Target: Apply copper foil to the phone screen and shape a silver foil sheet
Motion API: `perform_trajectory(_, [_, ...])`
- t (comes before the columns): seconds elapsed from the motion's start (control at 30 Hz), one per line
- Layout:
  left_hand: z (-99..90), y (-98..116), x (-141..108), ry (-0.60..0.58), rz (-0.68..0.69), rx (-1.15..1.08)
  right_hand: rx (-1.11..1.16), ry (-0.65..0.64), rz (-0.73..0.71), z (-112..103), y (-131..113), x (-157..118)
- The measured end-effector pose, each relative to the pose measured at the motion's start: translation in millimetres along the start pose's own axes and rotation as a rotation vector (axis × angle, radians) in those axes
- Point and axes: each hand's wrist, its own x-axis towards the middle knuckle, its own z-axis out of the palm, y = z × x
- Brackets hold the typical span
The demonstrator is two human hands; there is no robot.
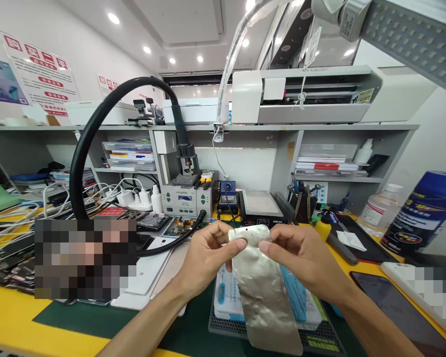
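So there's a long, crinkled, silvery foil strip [265, 302] held up front and center, above a white-and-blue flat pack [226, 297]. That pack sits on a black perforated tray [226, 326]; can't tell if the foil's low end touches anything.

The left hand [207, 248] pinches the foil's top edge at about 11 o'clock, thumb in front and fingers behind. The right hand [301, 253] does the same at about 1 o'clock.

Under the tray is a dark green mat [193, 325] on a bright yellow worktop [9, 310]. Going round from the foil: some flat white slabs [146, 272] at 9 o'clock, a thick black hose [76, 163] arching up at 10, and a grey boxy station with a small blue display [173, 208] near 11. A square pale plate on a black base [260, 202] is at 12, a big blue spray can [418, 213] around 2, and a dark flat phone [397, 310] between 3 and 4.
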Motion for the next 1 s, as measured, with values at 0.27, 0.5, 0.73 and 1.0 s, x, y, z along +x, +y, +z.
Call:
perform_trajectory(0.27, [-1.7, -4.2, -1.3, 0.033, -0.012, 0.035, 0.071, -0.066, 0.040, 1.1, 2.0, 0.8])
perform_trajectory(0.5, [0.0, -3.5, -2.1, 0.021, -0.022, 0.052, -0.031, 0.043, 0.057, 6.4, -1.5, 2.6])
perform_trajectory(0.73, [-0.4, -2.7, -3.2, 0.022, -0.020, 0.099, -0.103, 0.048, 0.034, 1.6, -0.5, 4.3])
perform_trajectory(1.0, [8.1, -3.1, -1.7, 0.005, -0.053, 0.008, -0.077, 0.004, 0.035, 5.5, -2.3, 3.3])
